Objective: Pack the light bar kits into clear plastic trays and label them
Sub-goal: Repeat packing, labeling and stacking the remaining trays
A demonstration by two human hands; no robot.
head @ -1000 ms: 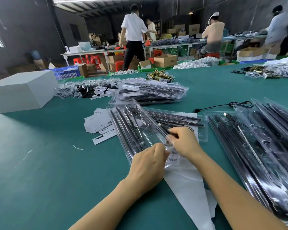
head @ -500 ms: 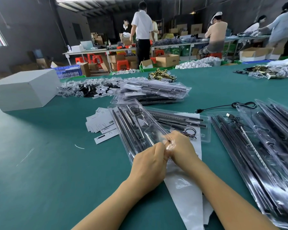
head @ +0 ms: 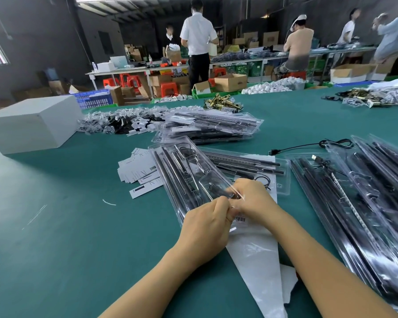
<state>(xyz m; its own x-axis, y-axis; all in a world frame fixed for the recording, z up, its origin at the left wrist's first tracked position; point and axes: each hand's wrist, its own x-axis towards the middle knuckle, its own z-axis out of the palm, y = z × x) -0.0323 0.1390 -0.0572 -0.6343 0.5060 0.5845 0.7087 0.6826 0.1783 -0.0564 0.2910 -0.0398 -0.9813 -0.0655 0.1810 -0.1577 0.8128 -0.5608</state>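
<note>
Two bare hands meeting at the near end of a clear plastic tray of black light bars: left hand curled, right hand curled beside it, fingertips pinched together over a small white barcode label. Under both, a white glossy backing sheet on green felt table. Left of tray, loose white paper cards. At right, stacked clear trays. Far left, white rectangular box.

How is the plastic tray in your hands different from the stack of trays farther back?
The tray in the hands is single and tilted, lying across another; the stack of trays lies flat, untouched. Both hands, left and right, hold the near one. Both are clear, with black bars.
</note>
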